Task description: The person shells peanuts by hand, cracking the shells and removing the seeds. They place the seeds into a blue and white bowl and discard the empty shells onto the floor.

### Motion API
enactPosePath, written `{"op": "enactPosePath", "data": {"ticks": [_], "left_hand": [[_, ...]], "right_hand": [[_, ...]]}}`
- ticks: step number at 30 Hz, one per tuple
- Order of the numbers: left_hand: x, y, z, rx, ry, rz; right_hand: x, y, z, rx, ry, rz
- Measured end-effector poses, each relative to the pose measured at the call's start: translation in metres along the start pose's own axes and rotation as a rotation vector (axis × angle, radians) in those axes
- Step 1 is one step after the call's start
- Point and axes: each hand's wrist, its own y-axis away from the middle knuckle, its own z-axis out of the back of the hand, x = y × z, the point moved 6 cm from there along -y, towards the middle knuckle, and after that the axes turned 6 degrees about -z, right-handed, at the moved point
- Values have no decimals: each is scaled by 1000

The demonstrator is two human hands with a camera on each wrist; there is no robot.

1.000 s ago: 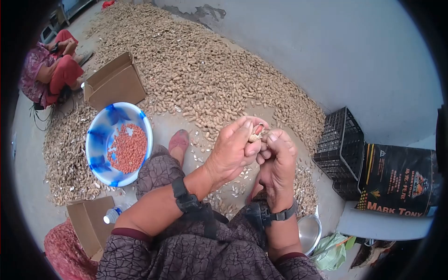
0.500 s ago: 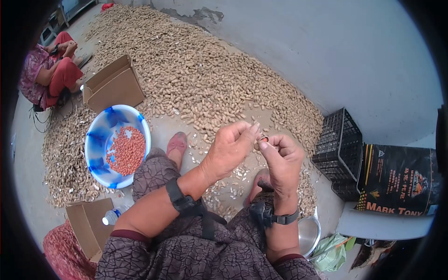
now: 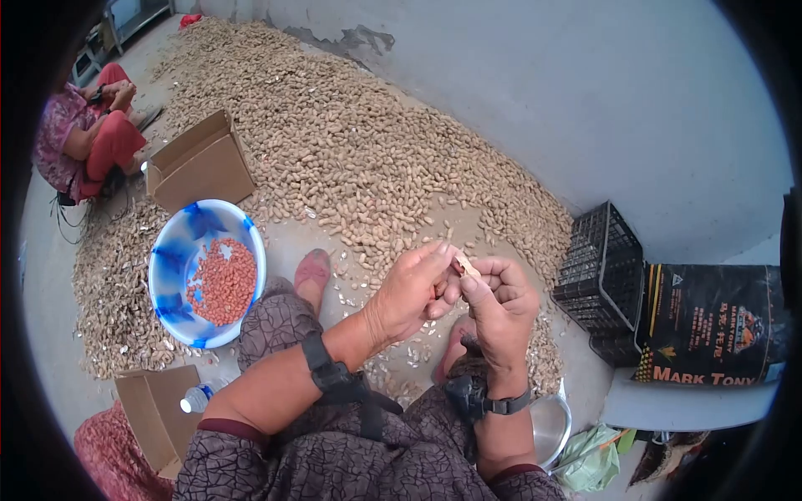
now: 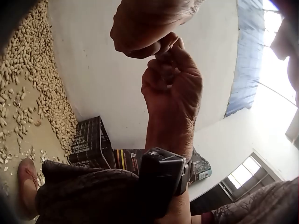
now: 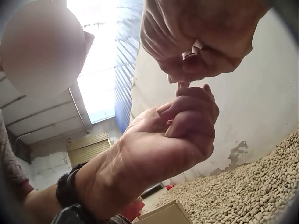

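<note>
In the head view a pale, split peanut shell (image 3: pixel 466 265) sits between the two hands, over the gap between the feet. My left hand (image 3: pixel 411 285) pinches one end of it with thumb and forefinger, the other fingers curled in. The right hand (image 3: pixel 506 302) grips the opposite end, thumb on top. From the right wrist, a small reddish bit (image 5: pixel 169 122) shows in the curled left fingers. Seen from the left wrist, the fingertips meet and hide most of the shell. A blue-and-white basin (image 3: pixel 159 288) with red peanut kernels (image 3: pixel 224 280) stands left of my knee.
A large heap of unshelled peanuts (image 3: pixel 334 142) spreads along the wall. Cardboard boxes (image 3: pixel 205 171) and a water bottle (image 3: pixel 197 397) are at left, where another person (image 3: pixel 71 129) sits. At right are a black crate (image 3: pixel 597 267), a printed sack (image 3: pixel 710 326) and a metal bowl (image 3: pixel 549 430).
A second ago the peanut lay open with a red kernel showing; now a pale shell is between the fingertips. The hands parted slightly, then came together again. The head view has shifted a little.
</note>
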Motion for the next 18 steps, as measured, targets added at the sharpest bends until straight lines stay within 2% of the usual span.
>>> {"op": "enactPosePath", "data": {"ticks": [2,3,5,6,8,11,12,14,18], "left_hand": [[0,0,2,-23,18,-2],[2,-1,5,-37,28,1],[3,-2,7,-56,40,0],[3,-2,8,-55,39,1],[4,-1,8,-52,40,8],[3,-3,7,-3,25,21],[0,-1,6,-30,-6,-13],[-1,1,3,-47,-36,-34],[-5,1,-1,-23,-134,-70]], "right_hand": [[8,3,0,-75,136,225],[5,3,2,-70,138,226],[10,9,3,-118,466,449],[9,8,1,-114,466,446],[12,7,-4,-120,680,480],[18,13,3,-206,522,504],[18,12,2,-205,521,498],[-3,-1,10,-205,207,77],[1,0,10,-174,87,-10]]}}
